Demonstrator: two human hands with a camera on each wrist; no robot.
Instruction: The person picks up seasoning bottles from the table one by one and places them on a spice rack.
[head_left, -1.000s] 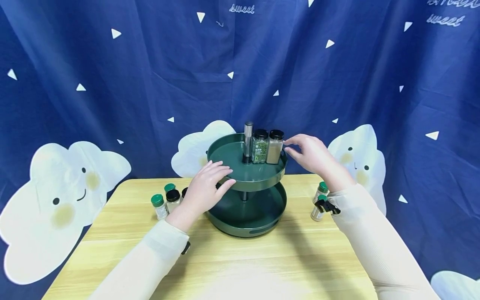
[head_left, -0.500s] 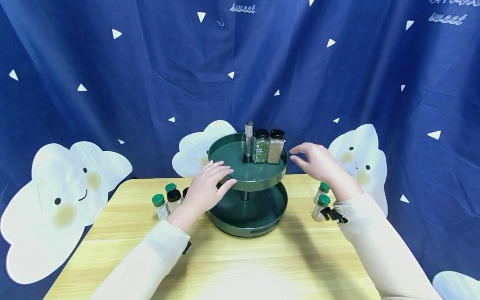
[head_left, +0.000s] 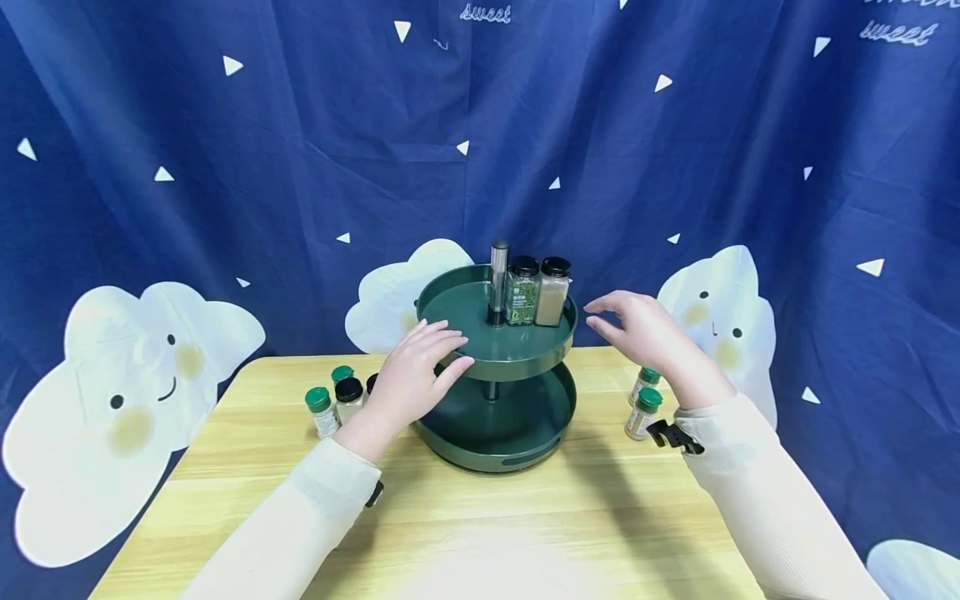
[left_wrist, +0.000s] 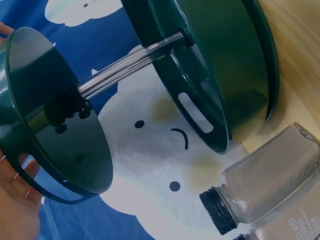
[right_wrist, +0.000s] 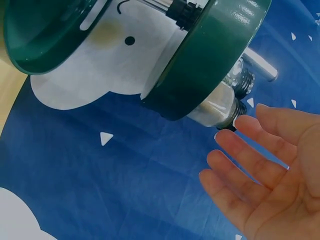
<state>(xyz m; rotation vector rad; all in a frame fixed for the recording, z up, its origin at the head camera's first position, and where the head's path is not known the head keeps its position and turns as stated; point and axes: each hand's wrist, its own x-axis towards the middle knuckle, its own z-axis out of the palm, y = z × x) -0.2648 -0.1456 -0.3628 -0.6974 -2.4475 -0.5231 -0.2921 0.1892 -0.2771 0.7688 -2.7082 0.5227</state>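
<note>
A dark green two-tier turntable rack [head_left: 457,304] stands on the table. On its upper tray, right of the metal post [head_left: 498,283], are a black-capped jar of green flakes [head_left: 522,293] and a black-capped jar of beige powder [head_left: 552,296], both upright. My left hand [head_left: 408,379] rests at the upper tray's left front rim, fingers spread; in the left wrist view its fingers [left_wrist: 17,185] lie beside the rim's handle slot. To the right of the beige jar my right hand [head_left: 647,337] hovers, holding nothing, its fingers apart from the jar in the right wrist view.
Left of the rack stand green-capped shakers [head_left: 321,412] and black-capped jars [head_left: 348,400], partly behind my left hand. Two green-capped shakers [head_left: 642,415] stand at the right, near my right wrist. A blue curtain [head_left: 300,167] hangs behind the wooden table [head_left: 480,517].
My right hand has drawn away from the beige powder jar, to the right and slightly down. The left hand stays at the tray rim, and both jars stand where they were.
</note>
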